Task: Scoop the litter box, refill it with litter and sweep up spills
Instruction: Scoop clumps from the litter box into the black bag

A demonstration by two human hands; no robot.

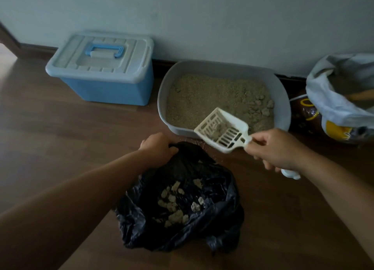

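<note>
Mid-scoop: the right hand [277, 148] grips a slotted scoop [221, 130] holding a clump between the litter box [283, 99] and a black bag [218, 219] pinched open by the left hand [157, 146], with more clumps [261, 106] uncollected, refill and sweeping of scattered grains [197, 142] apparently pending.

A grey plastic litter box [223, 67] stood against the wall, with a blue lidded plastic storage bin [101, 75] to its left and an open white litter sack [334, 99] to its right. Before it on the wooden floor [60, 132] lay a black plastic rubbish bag [218, 219] with clumps [176, 203] in it.
</note>
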